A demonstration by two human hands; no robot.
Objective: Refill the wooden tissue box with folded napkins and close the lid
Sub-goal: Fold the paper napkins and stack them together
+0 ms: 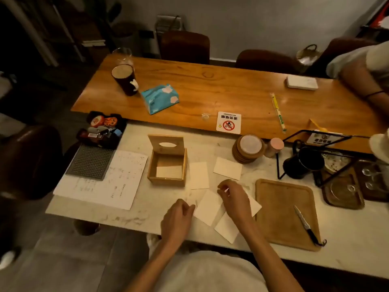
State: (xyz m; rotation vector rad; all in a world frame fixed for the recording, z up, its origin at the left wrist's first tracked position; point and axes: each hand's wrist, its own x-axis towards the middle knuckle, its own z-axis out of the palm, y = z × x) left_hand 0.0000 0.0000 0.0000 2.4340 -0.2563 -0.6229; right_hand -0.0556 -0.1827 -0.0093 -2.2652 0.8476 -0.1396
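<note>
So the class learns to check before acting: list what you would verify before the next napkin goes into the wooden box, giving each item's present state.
1. Lid of the wooden box open: ok, tilted up at the back.
2. Room in the box: ok, a napkin inside lies low.
3. Loose napkins within reach: ok, several lie on the white table near the hands.
4. Left hand or right hand gripping a napkin: cannot tell, curled fingers hide it.
5. Knife clear of the hands: ok, on the cutting board, to their right.
</note>
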